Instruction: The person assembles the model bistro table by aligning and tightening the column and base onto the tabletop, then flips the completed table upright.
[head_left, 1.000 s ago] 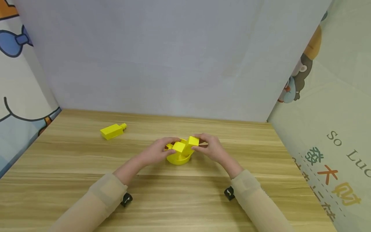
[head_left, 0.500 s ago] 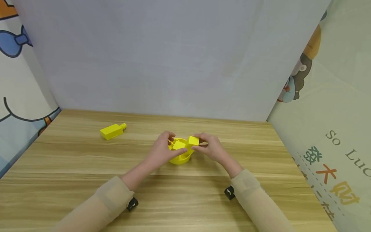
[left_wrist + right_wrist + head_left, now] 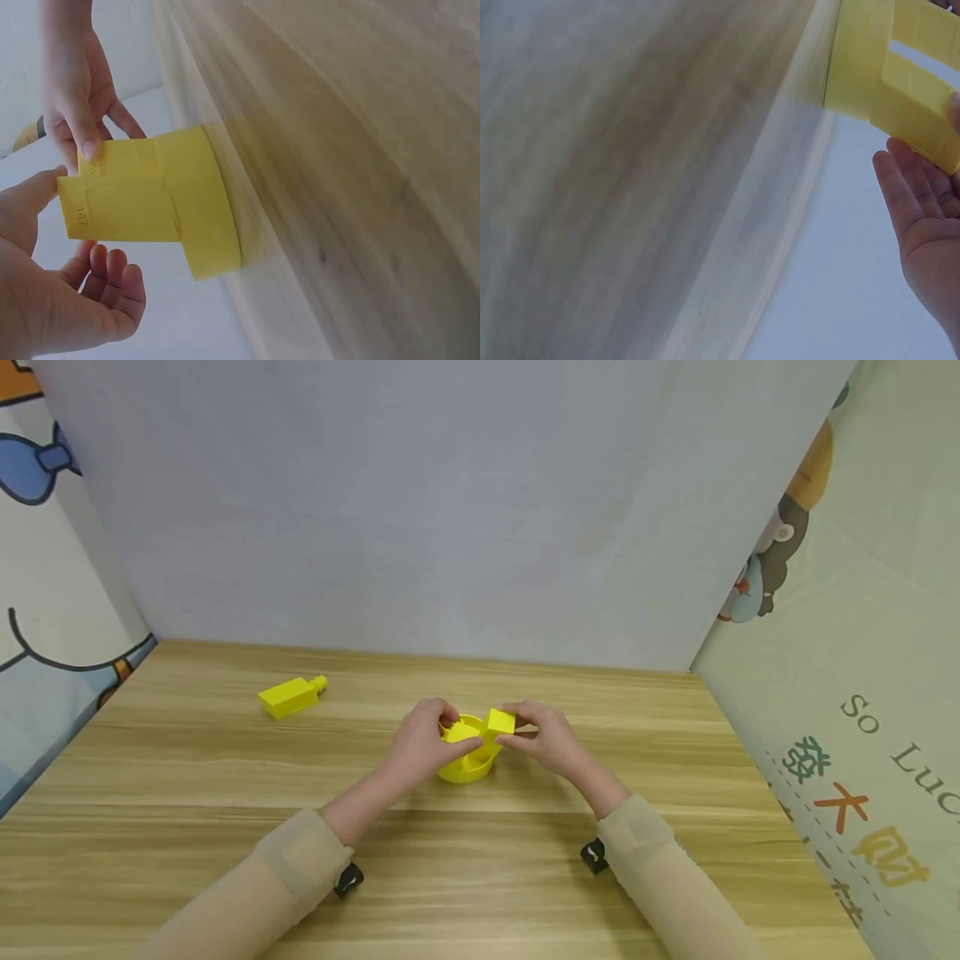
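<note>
**Two blocks going into the bowl, both hands on**

We're working over the bowl (image 3: 467, 767), sitting mid-table (image 3: 525, 877) between our hands. Left hand (image 3: 422, 745) is pinching one block (image 3: 460, 732) between thumb and fingers, holding it down inside the rim. Right hand (image 3: 546, 742) is pinching the second block (image 3: 500, 722) at the bowl's far-right edge, higher up and tilted. In the left wrist view the two blocks (image 3: 120, 199) are lying against each other on the bowl (image 3: 210, 202), our thumb (image 3: 34, 196) at one end and a right fingertip (image 3: 88, 148) on top. A third yellow piece (image 3: 291, 697) is lying well apart, back left.

Risks as we're judging them: the bowl is light and nobody is holding it, so sideways pressure from either block could tip or slide it. The blocks are crowding each other; one could wedge or pop off the rim.

Versus a second ago: our left hand is sitting further in over the bowl, with its block lower. Right hand and its block are barely changing, bowl isn't shifting
</note>
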The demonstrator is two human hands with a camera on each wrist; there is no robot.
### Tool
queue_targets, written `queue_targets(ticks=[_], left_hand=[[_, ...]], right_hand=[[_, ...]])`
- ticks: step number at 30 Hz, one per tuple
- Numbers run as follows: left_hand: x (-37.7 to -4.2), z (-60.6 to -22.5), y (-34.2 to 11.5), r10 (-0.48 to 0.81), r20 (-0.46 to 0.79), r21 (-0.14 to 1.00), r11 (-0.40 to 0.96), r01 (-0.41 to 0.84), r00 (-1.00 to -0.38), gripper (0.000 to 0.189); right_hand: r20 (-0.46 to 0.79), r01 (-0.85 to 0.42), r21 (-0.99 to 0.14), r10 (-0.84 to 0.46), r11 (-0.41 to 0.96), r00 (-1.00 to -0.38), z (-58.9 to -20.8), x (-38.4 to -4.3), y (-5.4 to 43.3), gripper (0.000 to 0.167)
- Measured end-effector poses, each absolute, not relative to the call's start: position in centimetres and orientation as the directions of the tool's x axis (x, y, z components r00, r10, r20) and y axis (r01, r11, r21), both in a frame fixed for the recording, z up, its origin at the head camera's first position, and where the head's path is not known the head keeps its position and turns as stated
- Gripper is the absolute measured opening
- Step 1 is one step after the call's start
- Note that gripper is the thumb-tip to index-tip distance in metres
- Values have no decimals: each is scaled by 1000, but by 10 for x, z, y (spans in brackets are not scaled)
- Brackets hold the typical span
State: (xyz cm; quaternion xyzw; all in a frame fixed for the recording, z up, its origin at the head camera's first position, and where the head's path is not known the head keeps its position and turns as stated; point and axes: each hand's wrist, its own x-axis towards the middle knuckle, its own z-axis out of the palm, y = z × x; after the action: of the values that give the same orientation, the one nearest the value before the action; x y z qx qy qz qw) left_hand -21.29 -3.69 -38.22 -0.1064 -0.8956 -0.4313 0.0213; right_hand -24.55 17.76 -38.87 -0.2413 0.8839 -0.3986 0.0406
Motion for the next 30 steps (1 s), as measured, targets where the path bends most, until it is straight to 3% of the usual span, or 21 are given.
queue_targets(ticks=[10,17,30], left_hand=[[-217,-377,-51,341,143,728,600,332,-929,40],[-218,-377,-62,490,161,667,586,460,-857,38],[-223,-374,-81,659,128,686,481,546,-741,36]], right_hand=[[125,-399,-725,-463,561,-878,-391,-246,179,44],[123,-401,-722,-465,564,-877,-391,-246,179,44],[120,-397,-727,-465,561,-877,-391,-247,180,45]])
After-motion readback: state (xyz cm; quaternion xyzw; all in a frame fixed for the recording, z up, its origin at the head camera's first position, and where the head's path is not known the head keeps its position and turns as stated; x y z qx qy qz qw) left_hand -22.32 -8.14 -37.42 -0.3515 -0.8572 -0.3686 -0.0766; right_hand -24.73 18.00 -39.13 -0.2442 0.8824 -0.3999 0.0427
